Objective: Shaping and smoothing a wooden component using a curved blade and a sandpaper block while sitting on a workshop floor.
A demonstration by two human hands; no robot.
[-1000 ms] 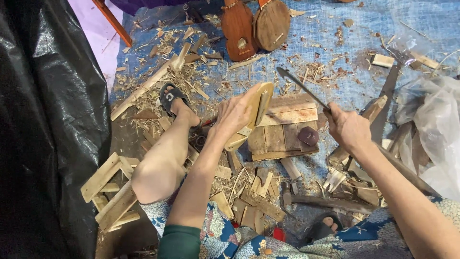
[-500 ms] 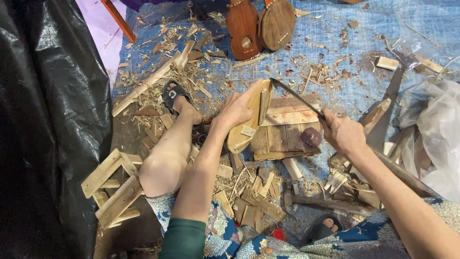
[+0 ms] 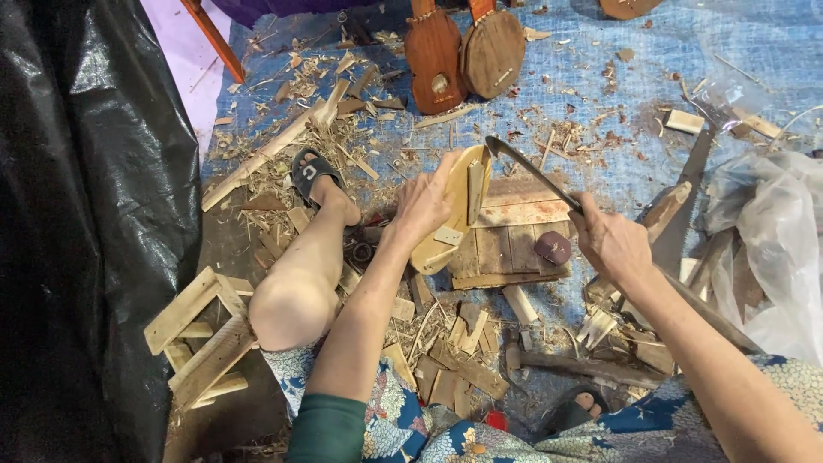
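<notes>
My left hand [image 3: 426, 202] grips a pale carved wooden piece [image 3: 456, 214], shaped like a small instrument body, and holds it on edge on a wooden chopping block [image 3: 514, 240]. My right hand [image 3: 610, 243] is closed on the handle of a long dark blade [image 3: 531, 171], whose hooked tip sits at the top edge of the pale piece. My bare left leg [image 3: 300, 266] in a black sandal stretches out beside the block.
Two brown finished instrument bodies [image 3: 463, 51] lie at the top on a blue tarp [image 3: 600, 94]. Wood chips and offcuts [image 3: 454, 360] litter the ground. A black plastic sheet [image 3: 77, 189] hangs at left, clear plastic [image 3: 771, 240] at right, a wooden frame [image 3: 193, 334] at lower left.
My right hand has swung the blade leftward, from raised at the right to its tip at the top of the pale piece. My left hand keeps its hold on the piece.
</notes>
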